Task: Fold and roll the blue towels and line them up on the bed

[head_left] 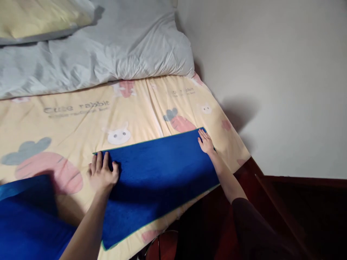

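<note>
A blue towel [162, 169] with a thin green edge lies spread flat near the front of the bed. My left hand [103, 172] rests on its far left corner, fingers spread and thumb out to the side. On the far right corner lies my right hand [206, 142], palm down with the fingers stretched out. Neither hand grips the cloth. More blue cloth [29, 224] is heaped at the lower left, partly behind my left forearm.
The bed has a cream sheet [141, 112] printed with rabbits and carrots. A grey-white quilt [130, 47] lies across the back, with a yellow pillow-like piece [40, 18] on it. A white wall [271, 79] stands at the right, above dark red flooring [249, 184].
</note>
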{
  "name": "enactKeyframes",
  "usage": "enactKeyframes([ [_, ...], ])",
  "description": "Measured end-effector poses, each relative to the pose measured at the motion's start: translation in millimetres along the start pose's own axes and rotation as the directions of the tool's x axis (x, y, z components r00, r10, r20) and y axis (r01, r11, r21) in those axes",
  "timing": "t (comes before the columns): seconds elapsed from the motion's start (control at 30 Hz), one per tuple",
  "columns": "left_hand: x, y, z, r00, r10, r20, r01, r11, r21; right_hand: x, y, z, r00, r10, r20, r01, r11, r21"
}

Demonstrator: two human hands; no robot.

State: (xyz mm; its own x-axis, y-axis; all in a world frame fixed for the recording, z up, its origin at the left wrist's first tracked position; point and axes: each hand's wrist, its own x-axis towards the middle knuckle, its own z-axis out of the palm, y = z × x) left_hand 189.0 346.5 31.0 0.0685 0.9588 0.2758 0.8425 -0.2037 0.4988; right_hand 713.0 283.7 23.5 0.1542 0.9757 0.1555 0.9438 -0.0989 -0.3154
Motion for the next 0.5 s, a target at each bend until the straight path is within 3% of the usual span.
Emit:
enactKeyframes([
  [0.1, 0, -1, 0.7, 1.000, 0.002, -0.004, -0.002, 1.000, 0.011, 11, 10, 1, 0.999, 0.042, -0.010, -0.043, 0.998, -0.051],
  [0.23, 0, 0, -1.3, 1.000, -0.016, 0.011, 0.016, 1.000, 0.007, 6, -4, -10, 0.998, 0.060, 0.017, -0.058, 0.992, -0.109],
  [0.37, -1, 0, -2.4, 0.999, -0.033, 0.037, 0.032, 0.999, 0.013, -51, -17, -28, 0.998, -0.057, 0.040, 0.062, 0.989, -0.137],
  [0.5, -2, -3, -0.7, 0.998, -0.043, 0.045, 0.041, 0.998, 0.040, -120, -4, -38, 0.986, -0.128, 0.107, 0.135, 0.989, -0.058],
])
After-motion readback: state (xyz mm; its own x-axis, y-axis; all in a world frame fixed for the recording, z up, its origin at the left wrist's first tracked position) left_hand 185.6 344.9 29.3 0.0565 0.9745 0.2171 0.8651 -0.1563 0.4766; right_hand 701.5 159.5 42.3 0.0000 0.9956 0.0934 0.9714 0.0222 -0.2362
